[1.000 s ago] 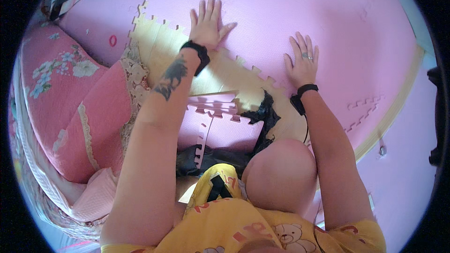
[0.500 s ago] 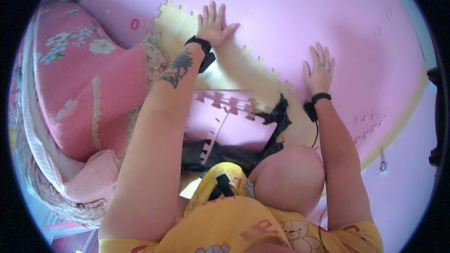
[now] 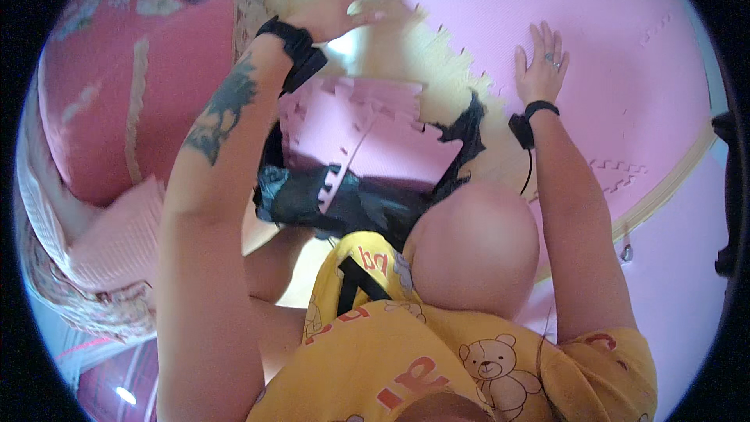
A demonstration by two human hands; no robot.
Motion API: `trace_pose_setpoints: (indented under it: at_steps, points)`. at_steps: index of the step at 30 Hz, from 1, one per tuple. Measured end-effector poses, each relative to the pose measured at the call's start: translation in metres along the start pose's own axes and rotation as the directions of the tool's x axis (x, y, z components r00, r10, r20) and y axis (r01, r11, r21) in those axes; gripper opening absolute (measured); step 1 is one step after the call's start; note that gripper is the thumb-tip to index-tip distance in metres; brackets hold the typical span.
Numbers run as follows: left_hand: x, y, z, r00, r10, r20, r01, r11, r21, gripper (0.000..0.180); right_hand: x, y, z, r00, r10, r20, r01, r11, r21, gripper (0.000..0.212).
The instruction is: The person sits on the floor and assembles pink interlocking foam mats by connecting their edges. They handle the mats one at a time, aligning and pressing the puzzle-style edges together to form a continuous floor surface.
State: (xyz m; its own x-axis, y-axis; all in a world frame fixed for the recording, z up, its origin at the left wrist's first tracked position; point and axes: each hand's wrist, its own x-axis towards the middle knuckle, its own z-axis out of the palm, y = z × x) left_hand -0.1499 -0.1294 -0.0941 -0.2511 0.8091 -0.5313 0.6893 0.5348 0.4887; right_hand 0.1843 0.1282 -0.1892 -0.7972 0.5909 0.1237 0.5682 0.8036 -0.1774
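Observation:
My right hand [image 3: 541, 74] lies flat on the large pink foam mat [image 3: 609, 101], its fingers spread and a ring on one of them. Over the mat's toothed edge is my left hand [image 3: 344, 16], turned sideways with its fingers stretched to the right and partly blurred. Whether it touches the mat or hovers, I cannot tell. Beside that edge runs a strip of bare yellowish floor [image 3: 375, 47]. Between my arms, several loose pink foam mat pieces [image 3: 398, 137] with toothed edges lie on a black plastic bag [image 3: 297, 195].
On the left is a bed with a pink floral cover [image 3: 180, 62]. My bent knee [image 3: 476, 242] is close to the mat pieces. Both wrists wear black bands, and a thin cable [image 3: 530, 172] hangs from the right one. A pale border [image 3: 664, 187] runs along the right.
My left hand has turned from lying spread at the mat's edge to pointing rightward. My right hand stays flat on the mat. The whole view has shifted, so the loose pieces appear higher.

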Motion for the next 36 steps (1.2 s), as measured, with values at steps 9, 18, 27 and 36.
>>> trace_pose_setpoints:
  at_steps: [9, 18, 27, 36]
  points:
    - [-0.197, 0.027, 0.083, 0.984, -0.166, -0.062, 0.175, 0.960, 0.216, 0.079, 0.001, 0.014, 0.016, 0.999, -0.029, 0.019, 0.029, 0.999, -0.045, 0.053]
    - [-0.233, 0.011, 0.117, 0.957, -0.197, -0.212, 0.244, 0.943, 0.227, 0.094, 0.008, 0.002, 0.003, 0.977, 0.103, 0.189, -0.082, 0.990, -0.116, 0.054]
    - [-0.205, 0.034, 0.142, 0.970, -0.077, -0.228, 0.137, 0.956, 0.260, 0.101, -0.131, -0.138, -0.083, 0.609, -0.099, 0.787, -0.477, 0.747, 0.463, 0.041]
    - [-0.246, -0.008, 0.111, 0.973, -0.145, 0.181, 0.147, 0.989, 0.001, 0.042, -0.223, -0.223, -0.071, 0.517, -0.456, 0.725, -0.355, 0.656, 0.666, 0.051]
